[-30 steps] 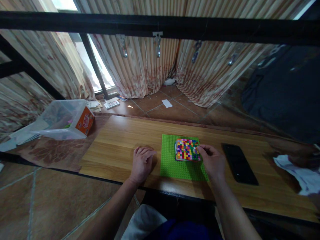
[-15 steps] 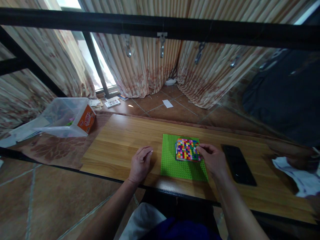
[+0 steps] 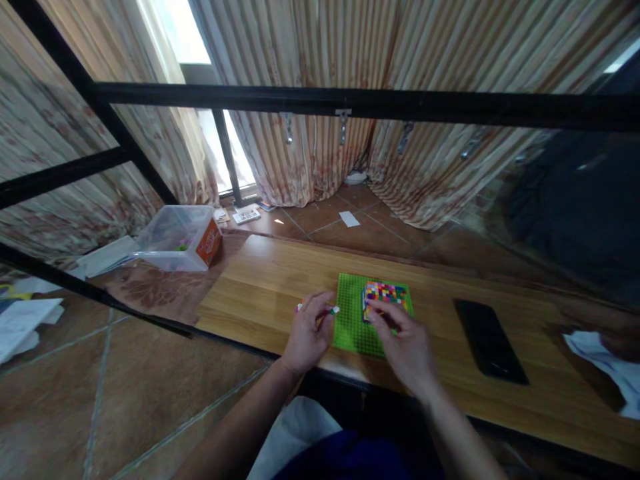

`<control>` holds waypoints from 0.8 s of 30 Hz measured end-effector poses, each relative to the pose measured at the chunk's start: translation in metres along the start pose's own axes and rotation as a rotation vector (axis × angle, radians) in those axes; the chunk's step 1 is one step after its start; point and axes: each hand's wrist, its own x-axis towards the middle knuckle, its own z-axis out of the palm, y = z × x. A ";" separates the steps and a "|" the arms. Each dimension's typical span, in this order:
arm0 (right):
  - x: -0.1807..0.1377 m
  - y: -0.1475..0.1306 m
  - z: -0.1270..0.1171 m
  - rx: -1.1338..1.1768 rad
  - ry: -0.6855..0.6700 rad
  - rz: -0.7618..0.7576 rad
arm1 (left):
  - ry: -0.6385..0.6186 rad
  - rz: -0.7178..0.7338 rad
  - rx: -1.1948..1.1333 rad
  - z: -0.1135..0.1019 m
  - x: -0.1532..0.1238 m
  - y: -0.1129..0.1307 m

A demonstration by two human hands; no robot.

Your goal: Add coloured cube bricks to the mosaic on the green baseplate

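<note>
My left hand (image 3: pixel 311 337) is curled just left of the green baseplate (image 3: pixel 351 327). Small toy bricks (image 3: pixel 335 311) stick out from its fingers, green and white on the right, with pink showing at the other side. On the plate sits a block of many-coloured bricks (image 3: pixel 387 291), built up in layers with a mosaic-like top. My right hand (image 3: pixel 407 343) hovers over the block's near left part, thumb and forefinger close together in a pinch. Whatever is between those fingertips is too small to make out. The right hand hides the block's near side.
A black phone (image 3: pixel 490 340) lies on the wooden table (image 3: pixel 270 280) right of the plate, with crumpled white paper (image 3: pixel 605 367) farther right. Left of the table stands a clear plastic box (image 3: pixel 173 237) with an orange label. A black metal bar (image 3: pixel 310 100) crosses above the table.
The view has shifted, so the scene sits lower and farther right. My right hand has moved from the block's right edge to its left part. My left hand now shows bricks at its fingertips.
</note>
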 end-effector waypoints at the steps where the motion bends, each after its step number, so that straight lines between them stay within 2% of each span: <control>1: -0.005 -0.004 0.007 0.023 -0.041 -0.001 | -0.023 0.007 -0.017 0.002 -0.001 0.007; 5: -0.021 -0.011 0.021 0.132 -0.076 0.022 | -0.059 0.039 -0.016 0.005 -0.007 0.033; 10: -0.030 -0.008 0.017 0.166 -0.007 0.030 | -0.043 -0.007 -0.044 0.012 -0.014 0.049; 20: -0.047 0.000 0.011 -0.069 0.157 -0.176 | 0.101 -0.251 -0.266 0.049 -0.022 0.058; 24: -0.044 0.017 -0.003 -0.116 0.218 -0.154 | 0.107 -0.331 -0.324 0.060 -0.021 0.052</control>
